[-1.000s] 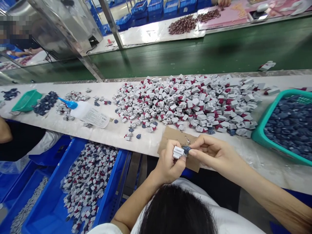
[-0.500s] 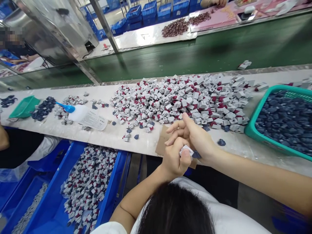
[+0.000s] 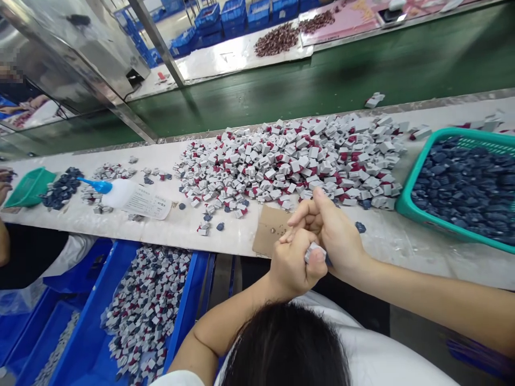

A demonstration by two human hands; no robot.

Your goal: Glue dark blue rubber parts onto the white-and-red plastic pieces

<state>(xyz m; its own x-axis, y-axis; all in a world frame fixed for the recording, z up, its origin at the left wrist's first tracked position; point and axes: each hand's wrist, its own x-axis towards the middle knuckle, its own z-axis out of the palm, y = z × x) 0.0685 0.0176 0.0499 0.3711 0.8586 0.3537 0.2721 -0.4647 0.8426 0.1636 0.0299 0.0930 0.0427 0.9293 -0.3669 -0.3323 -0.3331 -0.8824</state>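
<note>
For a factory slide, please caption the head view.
Left hand grips a small white part by the right hand, beside a cardboard scrap and a heap of white-and-red parts.

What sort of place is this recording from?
Likely a small-parts factory line: a long workbench heaped with grey-white parts, a teal basket of dark blue pieces, a blue crate of mixed parts, and a green conveyor belt.

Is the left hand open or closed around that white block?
Closed: the left hand is curled into a fist, its thumb pressed over the white block, which pokes out at the top.
</note>
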